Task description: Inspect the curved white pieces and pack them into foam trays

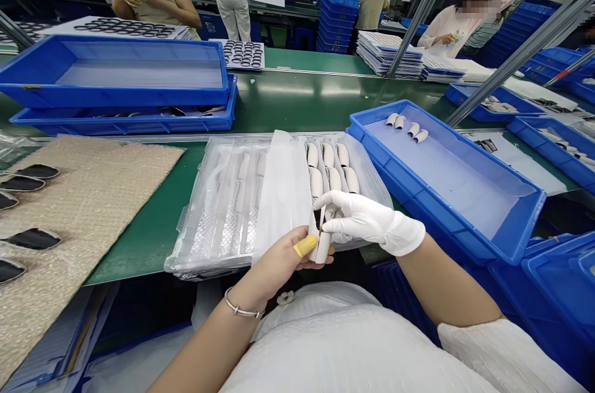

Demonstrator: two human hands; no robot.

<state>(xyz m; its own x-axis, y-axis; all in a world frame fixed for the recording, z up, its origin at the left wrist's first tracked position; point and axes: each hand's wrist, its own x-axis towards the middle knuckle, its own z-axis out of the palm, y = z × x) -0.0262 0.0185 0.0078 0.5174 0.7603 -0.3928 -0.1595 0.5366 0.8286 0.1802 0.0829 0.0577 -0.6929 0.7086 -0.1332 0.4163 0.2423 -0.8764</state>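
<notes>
My left hand, bare with a yellow finger cot on the thumb and a bracelet at the wrist, pinches a small white curved part at the near edge of a clear plastic tray. My right hand, in a white glove, closes its fingers on the same part from above. The tray holds several white curved parts in rows at its right end. A white sheet lies folded over the tray's middle.
A blue bin on the right holds several white parts at its far end. Stacked blue bins sit at the far left. A beige mat with dark oval pieces lies on the left. Other people work across the green conveyor.
</notes>
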